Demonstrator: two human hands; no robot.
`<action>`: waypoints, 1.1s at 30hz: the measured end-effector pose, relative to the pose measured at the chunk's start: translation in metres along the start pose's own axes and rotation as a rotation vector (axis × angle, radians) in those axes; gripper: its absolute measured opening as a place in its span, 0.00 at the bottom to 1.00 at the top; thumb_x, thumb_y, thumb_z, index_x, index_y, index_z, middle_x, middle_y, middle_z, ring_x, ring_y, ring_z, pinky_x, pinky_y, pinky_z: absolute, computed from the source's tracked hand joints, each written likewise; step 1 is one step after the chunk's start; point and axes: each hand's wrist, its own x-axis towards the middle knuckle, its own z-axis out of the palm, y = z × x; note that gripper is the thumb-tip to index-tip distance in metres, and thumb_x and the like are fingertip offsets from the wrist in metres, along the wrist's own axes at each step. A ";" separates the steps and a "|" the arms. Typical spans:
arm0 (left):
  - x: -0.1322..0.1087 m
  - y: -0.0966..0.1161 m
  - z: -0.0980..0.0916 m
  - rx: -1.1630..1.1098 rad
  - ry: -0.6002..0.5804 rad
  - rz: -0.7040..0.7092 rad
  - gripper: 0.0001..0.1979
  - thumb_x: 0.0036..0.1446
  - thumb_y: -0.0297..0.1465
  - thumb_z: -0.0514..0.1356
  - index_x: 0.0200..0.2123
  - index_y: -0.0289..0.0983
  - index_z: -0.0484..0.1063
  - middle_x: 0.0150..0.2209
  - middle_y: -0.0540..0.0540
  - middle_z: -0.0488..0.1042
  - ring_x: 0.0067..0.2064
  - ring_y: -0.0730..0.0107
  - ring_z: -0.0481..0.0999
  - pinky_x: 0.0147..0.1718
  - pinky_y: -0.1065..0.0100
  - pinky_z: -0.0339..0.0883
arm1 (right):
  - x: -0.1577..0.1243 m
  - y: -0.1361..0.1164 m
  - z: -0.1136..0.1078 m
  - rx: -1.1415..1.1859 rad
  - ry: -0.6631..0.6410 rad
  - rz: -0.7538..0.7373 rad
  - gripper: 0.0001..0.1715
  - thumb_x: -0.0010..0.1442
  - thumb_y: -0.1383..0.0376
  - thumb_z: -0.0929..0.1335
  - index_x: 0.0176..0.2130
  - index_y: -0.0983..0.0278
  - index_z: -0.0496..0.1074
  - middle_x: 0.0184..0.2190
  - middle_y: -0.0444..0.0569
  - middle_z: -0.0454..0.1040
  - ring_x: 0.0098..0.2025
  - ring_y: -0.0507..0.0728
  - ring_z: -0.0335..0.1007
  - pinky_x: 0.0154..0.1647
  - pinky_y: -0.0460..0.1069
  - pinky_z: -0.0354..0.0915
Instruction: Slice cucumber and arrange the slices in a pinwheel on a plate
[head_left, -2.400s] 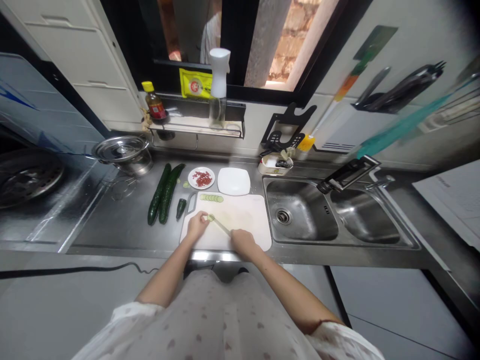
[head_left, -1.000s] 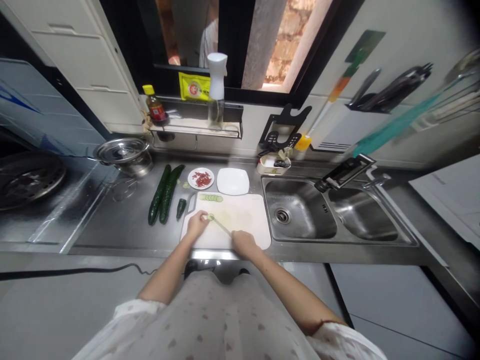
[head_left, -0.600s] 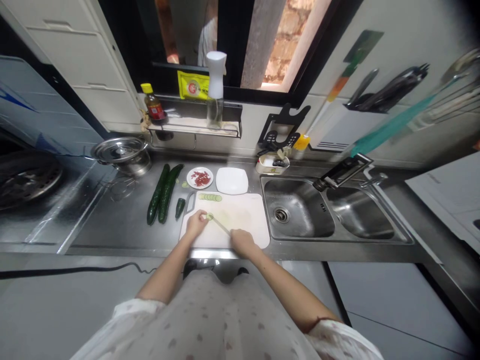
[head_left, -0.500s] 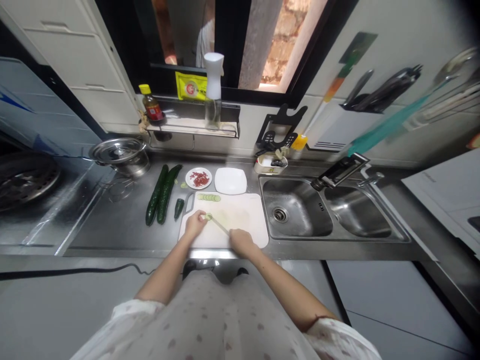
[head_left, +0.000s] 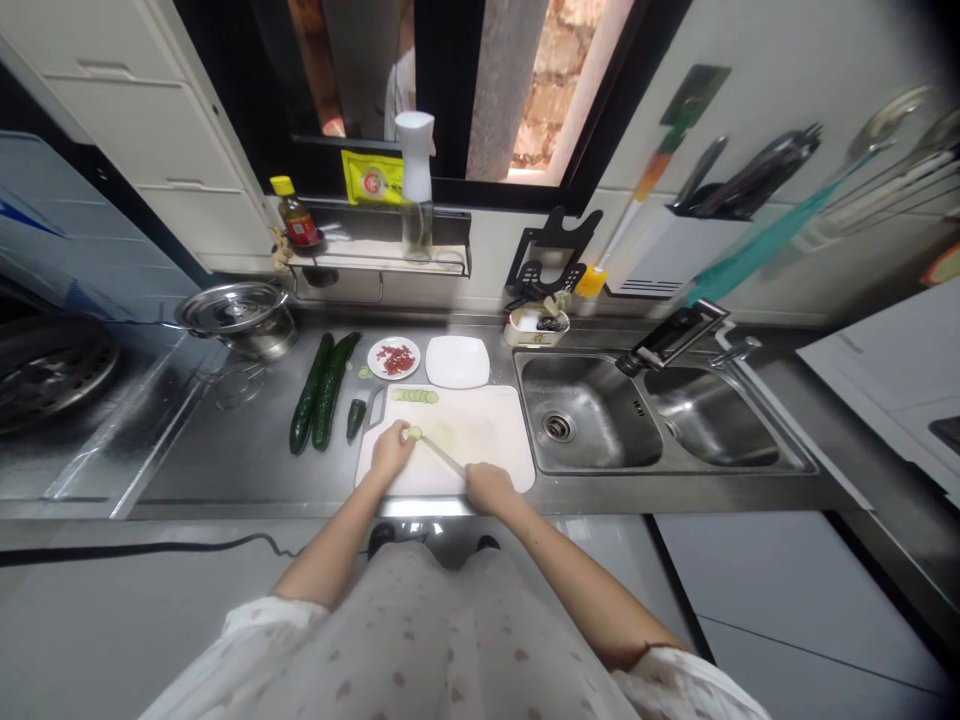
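Observation:
My left hand (head_left: pixel 391 452) rests at the left part of the white cutting board (head_left: pixel 502 420), its fingertips closed on a small pale green cucumber slice (head_left: pixel 414 433). Whether more pieces are under the fingers I cannot tell. In my right hand (head_left: pixel 490 489), near the board's front edge, is the handle of a knife (head_left: pixel 444 457). Its blade points left, with the tip at the slice. A row of overlapping cucumber slices (head_left: pixel 415 396) lies along the board's upper left. Left of the board are a cut cucumber end (head_left: pixel 356 419) and two whole cucumbers (head_left: pixel 324 395).
Behind the board stand a plate with chopped red pieces (head_left: pixel 394 359) and a white square plate (head_left: pixel 457 362). A double sink (head_left: pixel 592 455) with a black faucet (head_left: pixel 660 345) adjoins on the right. At the back left sits a lidded steel pot (head_left: pixel 247 318). A shelf (head_left: pixel 442 262) holds bottles.
My right hand and the knife have shifted slightly right, so more of the blade shows. My left hand stays at the slice. The whole view has moved a little.

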 end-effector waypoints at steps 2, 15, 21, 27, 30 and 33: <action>0.000 0.002 0.000 0.009 0.004 0.016 0.16 0.59 0.37 0.56 0.49 0.39 0.70 0.34 0.46 0.76 0.37 0.65 0.74 0.37 0.69 0.61 | -0.003 0.000 -0.003 0.007 -0.003 0.010 0.19 0.62 0.71 0.59 0.46 0.68 0.74 0.43 0.61 0.76 0.46 0.61 0.73 0.40 0.51 0.64; 0.011 0.008 0.006 0.019 0.077 -0.040 0.09 0.54 0.35 0.59 0.37 0.38 0.72 0.39 0.44 0.74 0.39 0.66 0.73 0.37 0.69 0.61 | -0.016 0.020 -0.004 0.255 0.030 0.171 0.17 0.63 0.63 0.59 0.43 0.64 0.73 0.43 0.56 0.76 0.44 0.59 0.72 0.35 0.47 0.59; 0.021 0.012 -0.001 -0.077 0.032 -0.068 0.03 0.52 0.28 0.59 0.32 0.38 0.72 0.31 0.48 0.75 0.33 0.70 0.73 0.33 0.72 0.60 | -0.013 0.029 -0.002 0.265 0.040 0.179 0.17 0.63 0.62 0.60 0.44 0.64 0.73 0.44 0.56 0.76 0.45 0.58 0.72 0.36 0.46 0.58; 0.038 0.009 -0.012 -0.089 0.152 -0.179 0.09 0.56 0.29 0.56 0.38 0.39 0.74 0.35 0.45 0.77 0.38 0.65 0.75 0.36 0.70 0.63 | -0.009 0.033 0.001 0.272 0.042 0.178 0.17 0.63 0.63 0.59 0.44 0.65 0.73 0.43 0.55 0.77 0.44 0.57 0.72 0.35 0.46 0.58; 0.045 0.007 -0.017 -0.082 0.213 -0.225 0.11 0.57 0.30 0.54 0.41 0.39 0.74 0.36 0.43 0.77 0.39 0.63 0.75 0.37 0.68 0.63 | -0.007 0.034 0.001 0.268 0.053 0.181 0.18 0.63 0.63 0.59 0.44 0.64 0.74 0.43 0.56 0.77 0.44 0.57 0.72 0.35 0.46 0.58; 0.048 0.006 -0.021 -0.065 0.255 -0.263 0.13 0.58 0.30 0.53 0.44 0.40 0.74 0.37 0.43 0.77 0.39 0.61 0.75 0.38 0.67 0.63 | -0.006 0.034 0.000 0.265 0.050 0.188 0.18 0.63 0.62 0.59 0.44 0.64 0.74 0.42 0.56 0.77 0.43 0.58 0.72 0.34 0.46 0.57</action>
